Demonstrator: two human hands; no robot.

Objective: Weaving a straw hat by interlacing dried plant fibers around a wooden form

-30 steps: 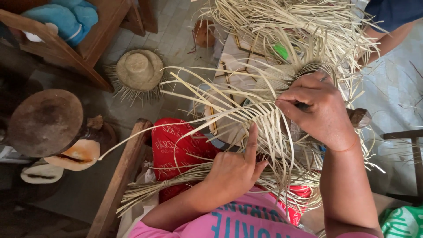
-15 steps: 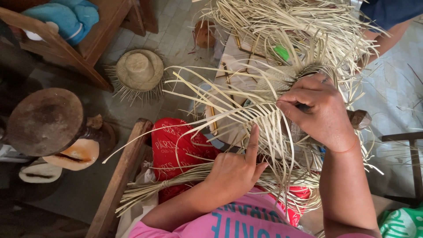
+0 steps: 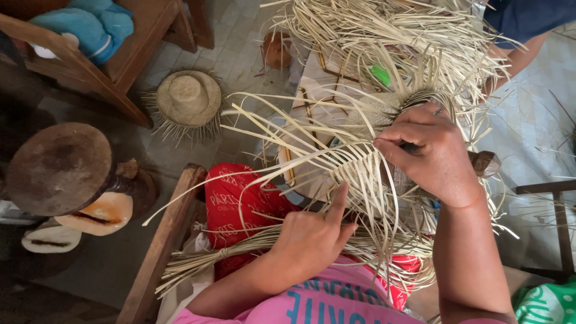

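- The left hand (image 3: 312,240) rests low in the middle of the view, loosely curled, its forefinger stretched up and pressed against the pale, flat straw strands of the half-woven straw piece (image 3: 366,156); whether the curled fingers nip a strand underneath cannot be told.
- The right hand (image 3: 435,153) sits higher and to the right, fingers drawn together and pinching a few strands where the tight plaited part of the weave ends.
- The half-woven straw piece lies between the two hands, over the person's lap, with loose strands fanning out to the left and upward.
- A tied bundle of loose pale straw (image 3: 234,255) lies across the lap just below the left hand, on the red printed cloth (image 3: 237,201) that covers the knees.
- A heap of unwoven pale straw (image 3: 396,42) spreads across the top of the view, beyond the right hand.
- A small round woven straw hat with a fringed edge (image 3: 188,99) lies on the floor to the upper left, well apart from both hands.
- A dark round wooden block (image 3: 59,168) stands at the left edge.
- A blue soft cushion (image 3: 96,24) lies on a wooden bench (image 3: 129,66) in the upper left corner.
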